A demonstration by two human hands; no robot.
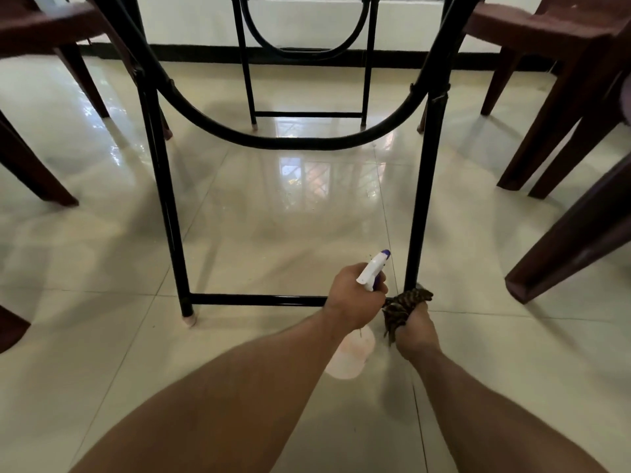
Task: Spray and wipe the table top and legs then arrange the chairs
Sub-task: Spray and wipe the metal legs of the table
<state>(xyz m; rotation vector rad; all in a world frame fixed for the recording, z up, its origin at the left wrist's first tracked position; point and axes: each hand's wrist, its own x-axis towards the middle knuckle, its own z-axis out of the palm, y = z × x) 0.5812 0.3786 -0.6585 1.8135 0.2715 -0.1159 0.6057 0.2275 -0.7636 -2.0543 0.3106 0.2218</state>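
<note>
I look under the table at its black metal leg frame [164,186]. My left hand [355,295] grips a clear spray bottle [351,353] with a white and purple trigger head, nozzle aimed toward the right leg [423,186]. My right hand [415,329] holds a dark patterned cloth [406,302] bunched against the foot of that right leg, where the low crossbar [256,299] meets it.
Dark brown plastic chairs stand to the left [34,158] and to the right [563,131]. The far pair of table legs [307,114] stands near a white wall with a black skirting. The floor is glossy cream tile [273,216].
</note>
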